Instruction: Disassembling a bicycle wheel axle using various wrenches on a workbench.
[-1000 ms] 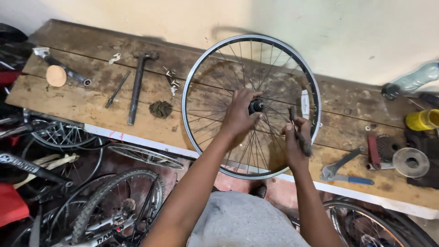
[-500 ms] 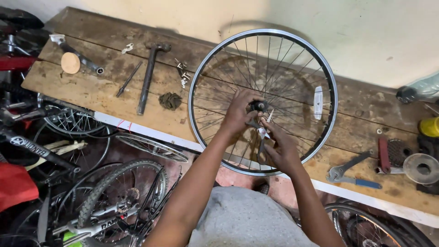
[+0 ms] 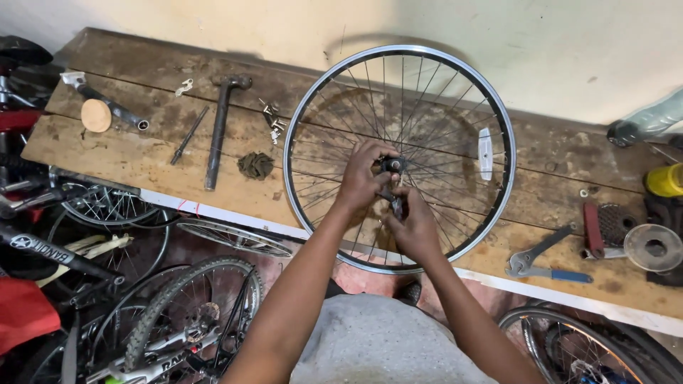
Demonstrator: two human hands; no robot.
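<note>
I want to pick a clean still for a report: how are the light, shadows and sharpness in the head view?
Head view: soft, even light with no harsh glare; the bicycle wheel throws a faint shadow on the wall behind its top rim; left hand and right hand at the hub look sharp, without motion blur; the wooden bench edges bow slightly, a wide-lens distortion; the bikes below sit darker.

1 view only: head cam, worn by the person, looking steeply down and fwd over their own chest and forearms. Faces a wooden workbench (image 3: 142,153) set against a pale wall (image 3: 555,50). Close range: bench fills the mid-frame, bikes on the floor at lower left, wheel (image 3: 398,158) near centre.
</note>
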